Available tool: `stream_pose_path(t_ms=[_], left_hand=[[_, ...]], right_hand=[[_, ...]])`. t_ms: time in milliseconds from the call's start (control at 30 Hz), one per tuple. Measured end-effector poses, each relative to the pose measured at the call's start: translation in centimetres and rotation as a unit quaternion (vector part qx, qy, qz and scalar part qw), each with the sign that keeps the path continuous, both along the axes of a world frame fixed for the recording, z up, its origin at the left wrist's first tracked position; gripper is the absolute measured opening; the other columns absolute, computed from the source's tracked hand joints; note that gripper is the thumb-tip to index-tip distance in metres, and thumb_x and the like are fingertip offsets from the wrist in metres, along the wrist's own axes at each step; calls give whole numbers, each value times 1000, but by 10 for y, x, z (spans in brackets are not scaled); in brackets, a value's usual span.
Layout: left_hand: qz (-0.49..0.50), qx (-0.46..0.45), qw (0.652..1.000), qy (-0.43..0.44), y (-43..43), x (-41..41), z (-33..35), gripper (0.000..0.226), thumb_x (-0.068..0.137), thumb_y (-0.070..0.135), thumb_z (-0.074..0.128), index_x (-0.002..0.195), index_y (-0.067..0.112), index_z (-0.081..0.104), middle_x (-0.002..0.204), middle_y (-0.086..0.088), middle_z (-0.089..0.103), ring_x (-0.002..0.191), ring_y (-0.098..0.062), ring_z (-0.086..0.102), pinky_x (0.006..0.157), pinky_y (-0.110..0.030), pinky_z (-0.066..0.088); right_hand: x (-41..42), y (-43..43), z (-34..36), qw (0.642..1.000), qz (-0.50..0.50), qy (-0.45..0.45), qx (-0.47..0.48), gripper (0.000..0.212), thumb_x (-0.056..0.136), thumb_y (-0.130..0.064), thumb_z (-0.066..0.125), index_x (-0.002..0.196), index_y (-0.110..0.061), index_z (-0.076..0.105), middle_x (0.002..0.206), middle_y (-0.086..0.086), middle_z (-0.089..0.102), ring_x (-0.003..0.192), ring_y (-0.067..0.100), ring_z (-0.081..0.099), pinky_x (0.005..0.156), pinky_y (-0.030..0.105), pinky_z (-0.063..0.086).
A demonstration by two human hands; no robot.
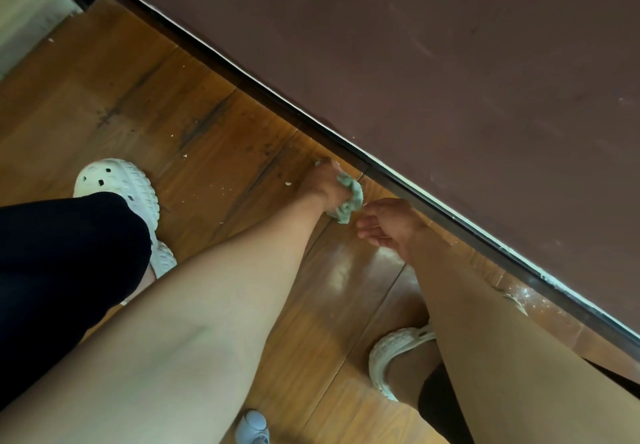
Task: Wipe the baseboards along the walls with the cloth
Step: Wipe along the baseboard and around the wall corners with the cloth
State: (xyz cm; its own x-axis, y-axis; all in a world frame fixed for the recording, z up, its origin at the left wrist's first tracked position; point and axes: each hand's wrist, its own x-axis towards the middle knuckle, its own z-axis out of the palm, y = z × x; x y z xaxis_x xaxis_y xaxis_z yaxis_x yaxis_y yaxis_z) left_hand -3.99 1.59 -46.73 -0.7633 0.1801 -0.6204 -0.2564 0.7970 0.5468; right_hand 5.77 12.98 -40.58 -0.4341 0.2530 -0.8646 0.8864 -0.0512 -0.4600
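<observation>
Wooden floor point(214, 121) is met by a dark baseboard point(277, 99) at the foot of a maroon wall point(450, 63), with a pale, dusty line showing along the baseboard's top edge. A small grey-green cloth point(349, 198) is held just short of the baseboard, low over the floor; whether it touches either cannot be told. It is gripped in the left hand point(322, 184), whose fingers are curled tightly round it so that it bulges out in a crumpled wad.

The right hand point(391, 222) is seen just beside the cloth, further along the baseboard, its fingers loosely curled and nothing visible in them; whether a fingertip touches the cloth cannot be made out.

The cloth is judged to be light, soft and limp, easily squeezed and unlikely to slip. A bunched grip at its middle, as seen, is thought best, with a free fold left to be pressed flat against the baseboard and drawn along its face and top edge.

Pale crumbs point(288, 183) are scattered on the floor near the baseboard, and white clogs point(117, 180) are worn well back from it.
</observation>
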Motion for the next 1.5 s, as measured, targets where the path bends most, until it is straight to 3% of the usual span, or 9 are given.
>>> stream_pose_path(t_ms=[167, 267, 500, 633, 900, 1167, 1233, 1333, 1500], left_hand=[[439, 255, 854, -118, 6, -21, 19, 12, 91, 7, 68, 101, 6, 62, 109, -13, 69, 91, -27, 71, 54, -32, 62], [482, 301, 803, -179, 4, -30, 26, 20, 94, 17, 64, 111, 6, 63, 109, -13, 67, 91, -26, 71, 56, -30, 62], [321, 301, 866, -235, 40, -1, 24, 30, 91, 17, 71, 118, 5, 66, 121, -16, 68, 103, -27, 71, 69, -35, 64], [405, 234, 876, -117, 41, -15, 19, 27, 90, 23, 72, 105, 4, 61, 91, -8, 68, 78, -23, 71, 73, -39, 64], [372, 111, 921, -27, 26, -38, 18, 70, 68, 43, 77, 124, 8, 55, 120, -12, 68, 95, -27, 71, 85, -42, 61], [231, 205, 949, -62, 23, -10, 69, 5, 82, 6, 71, 87, 5, 70, 78, -7, 75, 69, -20, 72, 70, -33, 62], [209, 192, 958, -42, 14, -6, 90, 17, 87, -3, 62, 75, 10, 64, 63, -3, 69, 64, -20, 65, 66, -32, 61], [141, 122, 982, 5, -3, 2, 117, 17, 83, 11, 69, 100, 12, 66, 101, -8, 73, 93, -23, 71, 90, -38, 59], [54, 55, 996, 50, -16, 17, 162, 37, 94, 17, 66, 129, 12, 54, 124, -7, 61, 114, -25, 62, 90, -29, 48]], right_hand=[[-2, 5, 4, 1000, -7, 13, 8, 14, 100, -20, 55, 110, -13, 61, 101, 15, 73, 73, 22, 70, 59, 26, 52], [-2, 6, 4, 1000, -5, 10, 13, 10, 99, -20, 56, 104, -15, 62, 102, 15, 74, 75, 23, 71, 61, 27, 53], [2, 6, 3, 1000, 3, -6, 9, 21, 101, -20, 50, 111, -7, 63, 101, 15, 73, 79, 24, 70, 60, 28, 51], [3, 12, 6, 1000, -8, 2, 13, 20, 101, -17, 50, 112, -7, 63, 98, 14, 72, 72, 22, 69, 57, 26, 50], [9, 26, 16, 1000, -8, 8, 23, 19, 100, -16, 50, 106, -10, 67, 86, 10, 72, 70, 22, 68, 62, 27, 51], [15, 25, 41, 999, 14, 30, 33, 12, 97, -13, 54, 97, -11, 66, 81, 9, 71, 70, 23, 67, 66, 28, 52], [15, 26, 53, 998, 22, 46, 44, 11, 95, -13, 55, 91, -12, 65, 80, 9, 70, 68, 22, 67, 66, 29, 52], [15, 22, 71, 995, 35, 70, 57, 14, 97, -13, 51, 89, -14, 63, 79, 7, 69, 64, 19, 65, 63, 27, 50], [17, 13, 100, 992, 57, 95, 61, 12, 99, -15, 52, 88, -18, 58, 79, 8, 68, 60, 19, 64, 58, 24, 49]])
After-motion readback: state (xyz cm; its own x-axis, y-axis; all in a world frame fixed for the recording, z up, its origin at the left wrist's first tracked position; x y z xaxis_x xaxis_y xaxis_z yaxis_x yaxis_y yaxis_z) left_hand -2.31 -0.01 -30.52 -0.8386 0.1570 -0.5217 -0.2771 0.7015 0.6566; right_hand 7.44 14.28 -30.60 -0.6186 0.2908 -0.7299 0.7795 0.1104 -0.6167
